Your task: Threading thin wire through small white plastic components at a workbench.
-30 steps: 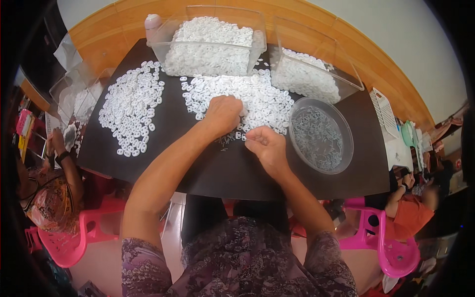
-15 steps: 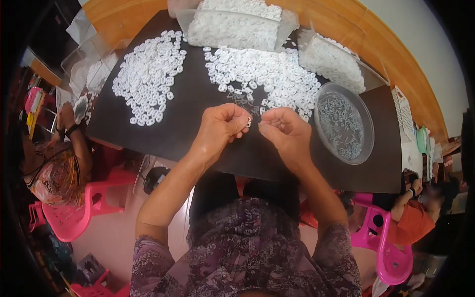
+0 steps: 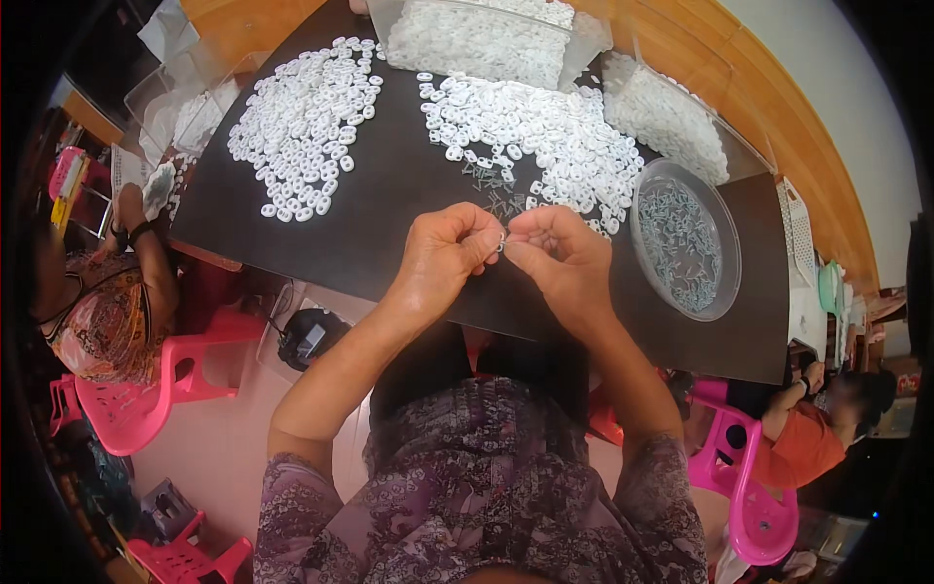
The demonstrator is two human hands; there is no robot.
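My left hand point(image 3: 449, 258) is closed in a pinch on a small white plastic piece point(image 3: 502, 242) with holes, held above the front of the dark table point(image 3: 389, 224). Fingertips of my right hand point(image 3: 566, 258) press together right against that piece; whatever they pinch is too small to make out. Just beyond my hands lie loose small grey screws point(image 3: 489, 178). A wide pile of similar white two-holed pieces point(image 3: 545, 127) spreads behind them, and another pile point(image 3: 302, 127) covers the table's left part.
On the right stands a round clear dish point(image 3: 732, 268) with many grey screws. Clear bins point(image 3: 584, 54) full of white pieces line the back. Pink chairs point(image 3: 131, 409) stand beside the table. One person point(image 3: 107, 302) sits at the left, another point(image 3: 803, 438) at the right.
My hands have come together, the right fingertips now meeting the white piece in my left. The view has shifted slightly, so the table things appear a little displaced.
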